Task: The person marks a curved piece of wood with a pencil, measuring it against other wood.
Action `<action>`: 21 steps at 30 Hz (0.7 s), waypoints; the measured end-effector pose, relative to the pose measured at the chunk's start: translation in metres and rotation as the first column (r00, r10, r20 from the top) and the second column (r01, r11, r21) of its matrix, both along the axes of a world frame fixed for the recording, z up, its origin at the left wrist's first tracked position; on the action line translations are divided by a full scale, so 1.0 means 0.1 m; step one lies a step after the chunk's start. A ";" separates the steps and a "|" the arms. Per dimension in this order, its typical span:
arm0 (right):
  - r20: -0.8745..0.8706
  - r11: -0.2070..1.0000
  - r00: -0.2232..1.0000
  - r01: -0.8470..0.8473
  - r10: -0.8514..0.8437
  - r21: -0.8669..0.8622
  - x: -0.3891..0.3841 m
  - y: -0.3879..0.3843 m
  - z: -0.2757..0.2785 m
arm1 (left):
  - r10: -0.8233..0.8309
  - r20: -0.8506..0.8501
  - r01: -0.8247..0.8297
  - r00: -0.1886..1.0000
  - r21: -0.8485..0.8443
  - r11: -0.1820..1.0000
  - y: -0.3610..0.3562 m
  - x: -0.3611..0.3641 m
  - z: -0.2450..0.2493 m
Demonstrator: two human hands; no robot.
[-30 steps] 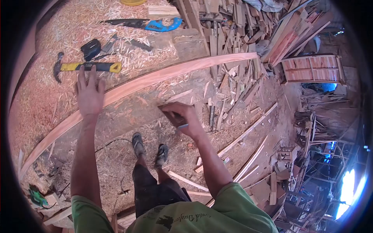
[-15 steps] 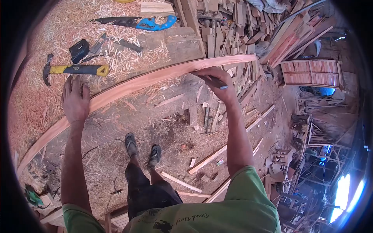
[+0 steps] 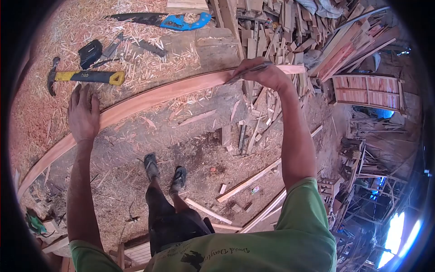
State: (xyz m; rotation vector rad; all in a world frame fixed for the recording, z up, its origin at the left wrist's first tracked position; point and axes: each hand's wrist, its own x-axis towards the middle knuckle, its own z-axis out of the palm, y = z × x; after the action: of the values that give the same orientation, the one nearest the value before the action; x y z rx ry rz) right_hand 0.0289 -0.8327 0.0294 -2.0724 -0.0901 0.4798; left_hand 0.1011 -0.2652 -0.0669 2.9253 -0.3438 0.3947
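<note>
A: ok what's the L hand up to?

B: open, palm down, fingers stretched out, thumb a bit apart. It's at the left part of the curved wood strip, fingertips right by the handle of the hammer. Can't tell if they touch it tbh.

A: and the R hand?

B: closed round a slim dark tool, over the strip near its far right end. Pointy end's down at the strip, can't tell if it's pressing. No clue on the exact type of tool either, too small.

A: where's the strip lying?

B: bows right across the wood surface, lower left to upper right, approx. Shavings all over the place.

A: other stuff nearby?

B: black chunky thing just beyond the hammer, handsaw w/ blue handle further back, scrap wood pile past the R hand. Slatted panel well off to the right, sandalled feet down below btw.
</note>
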 end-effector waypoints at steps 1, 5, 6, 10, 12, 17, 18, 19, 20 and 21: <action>-0.034 1.000 0.999 0.008 -0.009 -0.020 0.03 -0.03 -0.03 | -0.006 -0.005 0.006 1.000 -0.008 1.000 -0.01 0.00 0.04; -0.142 0.991 0.982 0.114 -0.122 -0.065 0.02 -0.07 -0.20 | -0.051 0.012 0.052 0.999 -0.048 0.997 0.03 -0.01 -0.05; -0.126 0.987 0.980 0.150 -0.156 -0.057 -0.01 -0.03 -0.22 | -0.059 0.032 0.060 0.998 -0.026 0.998 0.04 0.00 -0.07; 0.093 0.964 0.973 0.224 -0.212 -0.145 -0.55 0.32 -0.01 | -0.043 -0.001 0.043 0.999 0.016 0.999 0.00 -0.01 0.03; 0.236 0.960 0.944 0.260 -0.229 -0.107 -0.76 0.50 -0.04 | -0.045 0.003 0.045 0.999 0.026 0.999 0.01 -0.01 0.01; 0.329 0.952 0.901 0.307 -0.283 -0.020 -0.79 0.67 -0.08 | -0.045 0.003 0.045 0.999 0.017 0.999 0.01 0.00 -0.01; 0.332 0.954 0.900 0.300 -0.281 -0.006 -0.77 0.68 -0.08 | -0.043 0.006 0.043 0.999 0.018 0.999 0.01 0.00 -0.01; 0.335 0.956 0.900 0.293 -0.278 0.007 -0.75 0.67 -0.08 | -0.040 -0.002 0.040 0.999 0.019 0.999 0.01 -0.01 0.00; 0.338 0.958 0.900 0.287 -0.276 0.019 -0.73 0.66 -0.08 | -0.038 -0.010 0.038 0.999 0.019 0.999 0.01 -0.01 0.02; 0.340 0.961 0.904 0.275 -0.258 -0.002 -0.71 0.65 -0.10 | -0.037 -0.017 0.037 0.999 0.018 0.999 0.00 -0.02 0.03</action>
State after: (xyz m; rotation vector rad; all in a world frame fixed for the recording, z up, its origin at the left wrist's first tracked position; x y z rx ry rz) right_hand -0.0422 -0.7673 0.0189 -2.1576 0.0054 -0.0454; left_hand 0.0992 -0.2656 -0.0636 2.9339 -0.4004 0.3638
